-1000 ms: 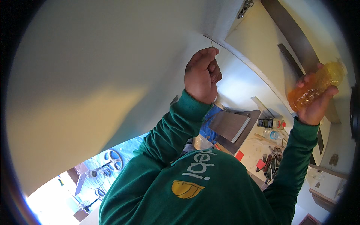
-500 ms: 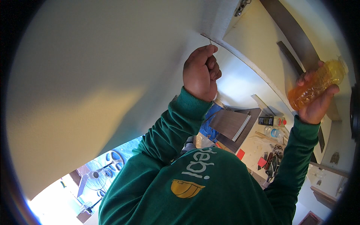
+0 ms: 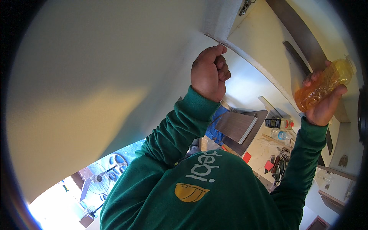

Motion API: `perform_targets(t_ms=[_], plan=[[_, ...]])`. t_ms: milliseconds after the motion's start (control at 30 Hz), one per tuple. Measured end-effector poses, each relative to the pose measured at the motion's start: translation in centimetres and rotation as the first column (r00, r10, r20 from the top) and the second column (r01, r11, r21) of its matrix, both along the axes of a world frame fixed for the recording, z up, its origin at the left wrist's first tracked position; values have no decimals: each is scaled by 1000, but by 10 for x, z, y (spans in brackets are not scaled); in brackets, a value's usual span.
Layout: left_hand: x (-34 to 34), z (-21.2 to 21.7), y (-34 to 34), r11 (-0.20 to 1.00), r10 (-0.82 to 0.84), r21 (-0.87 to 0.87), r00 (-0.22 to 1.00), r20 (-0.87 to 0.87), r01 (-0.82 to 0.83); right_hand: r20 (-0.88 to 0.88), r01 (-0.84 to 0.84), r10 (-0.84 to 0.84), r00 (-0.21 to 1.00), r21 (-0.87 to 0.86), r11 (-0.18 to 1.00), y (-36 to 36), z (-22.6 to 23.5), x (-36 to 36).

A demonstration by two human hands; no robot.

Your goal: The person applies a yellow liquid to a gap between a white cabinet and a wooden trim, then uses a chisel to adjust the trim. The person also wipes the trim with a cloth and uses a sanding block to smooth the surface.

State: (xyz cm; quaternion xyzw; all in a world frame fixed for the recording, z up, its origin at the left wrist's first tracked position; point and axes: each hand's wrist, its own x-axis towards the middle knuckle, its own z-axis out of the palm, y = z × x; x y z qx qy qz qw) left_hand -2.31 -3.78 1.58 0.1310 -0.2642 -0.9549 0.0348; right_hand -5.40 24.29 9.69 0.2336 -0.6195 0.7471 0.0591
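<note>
My left hand is raised to the lower edge of a pale cabinet side, thumb and fingers pinched together. A thin, stick-like piece seems to be held at the fingertips, mostly hidden by them; its kind is too small to make out. My right hand is wrapped around a ribbed clear plastic bottle of orange-yellow liquid. The bottle is tilted, its capped or necked end toward the upper right.
A metal hinge sits on the cabinet at the top. Below are brown boards, a rectangular can, a clear water bottle and a cluster of tools. A fan stands at lower left. A large pale panel fills the left.
My left hand has shifted slightly right, its fingertips now right against the cabinet's edge. The thin piece shows less than before. My right hand and the bottle have barely moved.
</note>
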Motion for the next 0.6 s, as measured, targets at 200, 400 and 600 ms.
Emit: perform_targets(t_ms=[200,400,600], plan=[[5,1,5,994,35,-98,999,-32,-38,21,-2,2,1000,-20,1000,-1,0,0],[14,-7,9,853,268,-418,949,-163,-313,28,1,0,1000,-43,999,0,0,1],[3,-24,1,654,410,-587,875,-257,-478,30,9,-7,1000,-54,999,-2,-1,1]])
